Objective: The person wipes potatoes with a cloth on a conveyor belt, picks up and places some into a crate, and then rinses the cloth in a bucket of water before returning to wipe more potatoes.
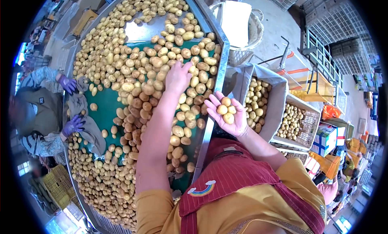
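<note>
My left hand [178,77] reaches palm down over the potatoes [147,89] spread on the sorting table. Its fingers are apart and touch potatoes near the far right side; I see none gripped in it. My right hand [238,123] is turned palm up beside the table's metal rim [218,78]. Several small potatoes [228,118] rest in its cupped palm, with the fingers partly spread around them. Patches of the table's green surface [104,102] show between the potatoes.
To my right stand a lined crate of potatoes [257,98] and another crate [311,125]. A white basket [255,30] stands beyond. Across the table, a person in purple gloves [72,125] works by a grey cloth [87,121]. Stacked crates [337,20] are at the far right.
</note>
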Tool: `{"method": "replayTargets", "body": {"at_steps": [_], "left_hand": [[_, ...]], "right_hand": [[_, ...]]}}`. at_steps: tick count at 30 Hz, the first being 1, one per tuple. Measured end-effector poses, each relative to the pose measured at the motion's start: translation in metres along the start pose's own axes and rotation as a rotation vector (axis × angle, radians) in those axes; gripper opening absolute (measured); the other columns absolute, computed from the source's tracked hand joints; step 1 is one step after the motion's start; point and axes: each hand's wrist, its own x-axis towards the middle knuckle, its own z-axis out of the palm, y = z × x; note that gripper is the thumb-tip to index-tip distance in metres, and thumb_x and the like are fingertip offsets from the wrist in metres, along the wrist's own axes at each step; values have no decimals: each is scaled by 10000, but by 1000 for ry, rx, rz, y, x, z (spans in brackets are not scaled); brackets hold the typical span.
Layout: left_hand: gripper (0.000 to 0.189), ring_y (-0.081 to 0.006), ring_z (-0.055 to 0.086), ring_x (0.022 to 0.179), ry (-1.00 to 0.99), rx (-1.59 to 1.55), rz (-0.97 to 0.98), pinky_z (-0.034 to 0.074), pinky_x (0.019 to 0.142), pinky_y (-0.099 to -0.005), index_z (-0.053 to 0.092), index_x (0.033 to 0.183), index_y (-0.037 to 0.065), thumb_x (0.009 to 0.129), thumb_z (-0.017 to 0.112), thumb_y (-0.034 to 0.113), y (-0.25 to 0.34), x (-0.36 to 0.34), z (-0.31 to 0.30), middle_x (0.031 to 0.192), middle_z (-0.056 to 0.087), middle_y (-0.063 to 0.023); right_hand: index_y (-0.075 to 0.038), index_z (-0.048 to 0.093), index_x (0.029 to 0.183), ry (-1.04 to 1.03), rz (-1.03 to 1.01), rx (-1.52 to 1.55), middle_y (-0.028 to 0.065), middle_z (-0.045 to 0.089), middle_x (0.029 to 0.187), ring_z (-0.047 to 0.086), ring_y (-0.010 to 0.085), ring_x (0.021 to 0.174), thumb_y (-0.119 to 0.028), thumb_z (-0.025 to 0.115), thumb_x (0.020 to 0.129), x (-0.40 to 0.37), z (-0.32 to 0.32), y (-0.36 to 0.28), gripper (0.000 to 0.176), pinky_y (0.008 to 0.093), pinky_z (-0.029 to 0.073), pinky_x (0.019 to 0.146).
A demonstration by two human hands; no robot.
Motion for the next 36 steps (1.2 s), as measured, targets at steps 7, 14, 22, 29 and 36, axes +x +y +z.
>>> {"method": "replayTargets", "body": {"at_steps": [7, 14, 22, 29, 36], "left_hand": [[410, -403, 563, 1120, 217, -661, -202, 461, 979, -460, 568, 1307, 17, 922, 619, 148, 80, -55, -20, 1241, 546, -214], [461, -385, 475, 1274, 252, -495, 32, 360, 1080, -489, 604, 1323, 73, 874, 639, 169, 132, -91, -21, 1382, 503, -178], [358, -355, 607, 1110, 273, -67, 73, 486, 961, -470, 716, 1156, 83, 812, 616, 101, 8, 41, 55, 1165, 649, -154], [264, -381, 598, 1073, 50, -58, -43, 512, 918, -460, 707, 1076, 67, 829, 627, 19, 12, 54, 37, 1127, 626, -158], [360, -311, 605, 1082, 495, -558, 24, 488, 964, -402, 672, 1152, 50, 797, 670, -7, 57, -12, 50, 1152, 627, -132]], "right_hand": [[-61, 558, 1385, -54, -86, -24, 176, 484, 1500, 383, 363, 1442, -265, 612, 937, 16, 12, 11, 495, 529, 299, 1215], [-194, 527, 1446, -64, -77, -83, 96, 530, 1477, 453, 304, 1395, -381, 590, 957, 15, 0, 4, 527, 526, 319, 1182], [-217, 585, 1404, -217, -186, -55, 130, 521, 1485, 366, 426, 1446, -352, 642, 929, -31, 7, -49, 497, 589, 299, 1198], [-56, 496, 1382, -75, -903, 52, 216, 530, 1386, 408, 412, 1409, -425, 437, 1026, -84, 49, -185, 516, 633, 325, 1183], [-48, 72, 1582, 419, -1041, -448, 237, 179, 1611, 275, 436, 1480, -498, 504, 1030, -85, 60, -290, 833, 586, 366, 1158]]}}
